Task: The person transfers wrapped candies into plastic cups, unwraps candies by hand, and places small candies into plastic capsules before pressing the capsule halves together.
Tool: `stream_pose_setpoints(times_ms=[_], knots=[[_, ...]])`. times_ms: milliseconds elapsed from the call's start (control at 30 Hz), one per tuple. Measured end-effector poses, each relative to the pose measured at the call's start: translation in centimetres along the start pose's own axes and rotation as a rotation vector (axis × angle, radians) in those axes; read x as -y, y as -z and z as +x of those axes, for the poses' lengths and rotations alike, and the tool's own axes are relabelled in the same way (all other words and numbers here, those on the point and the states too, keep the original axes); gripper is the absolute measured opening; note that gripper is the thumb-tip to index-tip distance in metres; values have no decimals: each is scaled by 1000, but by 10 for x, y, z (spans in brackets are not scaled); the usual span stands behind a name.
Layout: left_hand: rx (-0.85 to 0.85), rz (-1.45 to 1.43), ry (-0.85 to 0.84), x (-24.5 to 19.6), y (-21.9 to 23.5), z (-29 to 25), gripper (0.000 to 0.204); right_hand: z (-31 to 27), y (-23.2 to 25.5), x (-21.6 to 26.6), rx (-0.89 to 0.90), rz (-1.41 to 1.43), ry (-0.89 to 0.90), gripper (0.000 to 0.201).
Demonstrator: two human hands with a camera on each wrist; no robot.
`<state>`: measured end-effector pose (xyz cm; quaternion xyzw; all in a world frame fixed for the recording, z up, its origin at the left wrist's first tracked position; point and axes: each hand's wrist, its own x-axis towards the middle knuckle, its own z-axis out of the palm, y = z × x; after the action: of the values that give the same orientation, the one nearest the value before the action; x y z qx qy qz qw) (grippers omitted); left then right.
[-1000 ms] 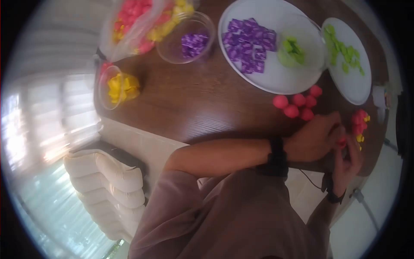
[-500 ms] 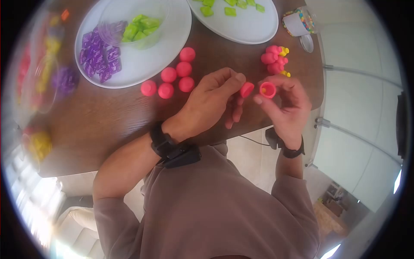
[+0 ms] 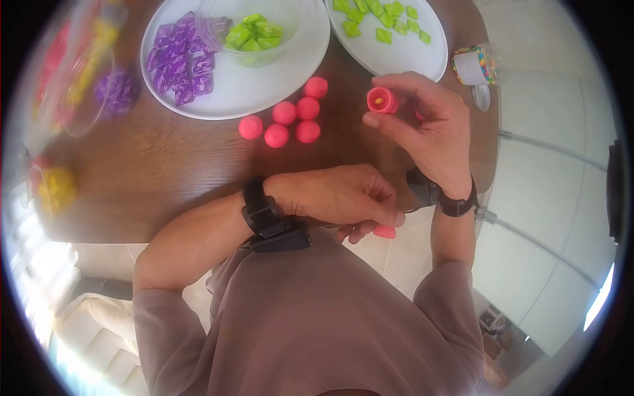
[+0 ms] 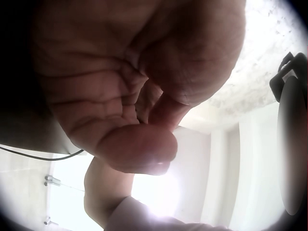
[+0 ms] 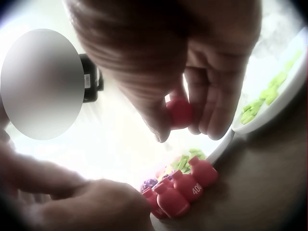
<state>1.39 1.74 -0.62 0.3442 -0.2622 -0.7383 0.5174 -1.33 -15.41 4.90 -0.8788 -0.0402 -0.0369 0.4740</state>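
Note:
In the head view my right hand (image 3: 429, 125) is raised over the table and holds a small pink bottle (image 3: 381, 100) between thumb and fingers. Its open hollow end faces the head camera and shows something yellow inside. Lower down, near the table edge and my body, my left hand (image 3: 343, 198) pinches a small pink piece (image 3: 384, 232), mostly covered by its fingers. To the left of my right hand stand several pink bottles (image 3: 284, 113) in a cluster. The right wrist view shows those bottles (image 5: 173, 197) upright, with narrow necks and white print on one.
A white plate (image 3: 231, 111) carries purple packets (image 3: 178, 63) and a clear bowl of green packets (image 3: 254, 33). More green packets lie on a second plate (image 3: 432, 66). A jar of colourful beads (image 3: 473, 65) lies at the right. Yellow pieces (image 3: 56, 188) sit at far left.
My hands, close together half a second ago, have parted. The right has lifted the pink bottle forward over the table; the left has come down towards my body with the pink piece.

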Motion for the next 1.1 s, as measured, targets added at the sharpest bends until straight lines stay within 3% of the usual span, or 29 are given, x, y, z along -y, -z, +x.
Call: stream_pose_setpoints(times_ms=[67, 167, 433, 700, 867, 1100], knots=[[-3, -20, -14, -1, -1, -2, 36, 6, 1, 12, -41, -29, -113, 34], [-3, -38, -26, -1, -2, -3, 37, 6, 0, 14, -88, 56, -79, 35], [41, -32, -117, -1, 1, -5, 34, 7, -5, 8, 40, -10, -40, 37], [-120, -380, -208, 4, 12, 1, 33, -21, 12, 3, -104, 118, -24, 38], [-165, -428, -175, 3, 11, 4, 33, -28, 13, -9, -110, 89, -121, 37], [-181, -406, -168, 1, 10, 2, 36, -29, 13, -9, -61, 42, -87, 35]])
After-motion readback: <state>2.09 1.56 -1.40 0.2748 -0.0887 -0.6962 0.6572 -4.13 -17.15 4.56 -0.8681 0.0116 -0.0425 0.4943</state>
